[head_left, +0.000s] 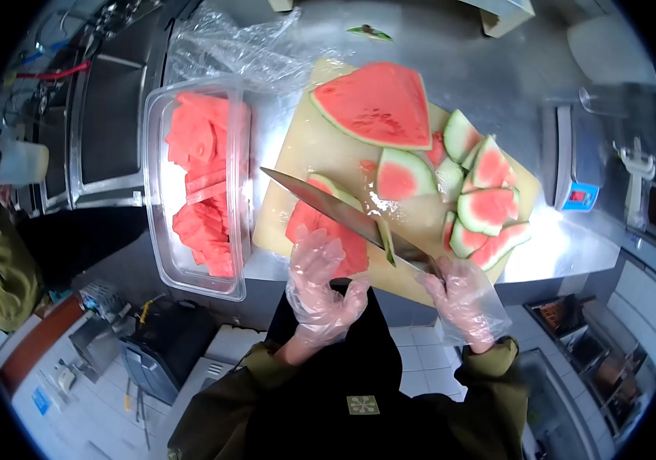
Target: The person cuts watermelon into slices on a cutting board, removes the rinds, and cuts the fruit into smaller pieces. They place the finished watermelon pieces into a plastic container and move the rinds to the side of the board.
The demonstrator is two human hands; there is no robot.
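My right hand (466,300), in a clear plastic glove, is closed around the handle of a large knife (335,215). The blade points up and left across a red watermelon piece (349,244) at the near edge of the cutting board (282,207). A thin strip of green rind (387,241) lies against the blade. My gloved left hand (322,287) grips the near side of that piece, its fingers on the flesh and its thumb apart. Farther back lies a large watermelon wedge (378,103), with a smaller rind-on piece (403,176) nearer.
Left of the board, a clear plastic container (151,184) holds peeled watermelon. Rind offcuts (485,211) pile on the board's right. Crumpled plastic wrap (228,46) lies behind the container. A scale (577,169) stands at the right. Another person's sleeve (9,261) shows far left.
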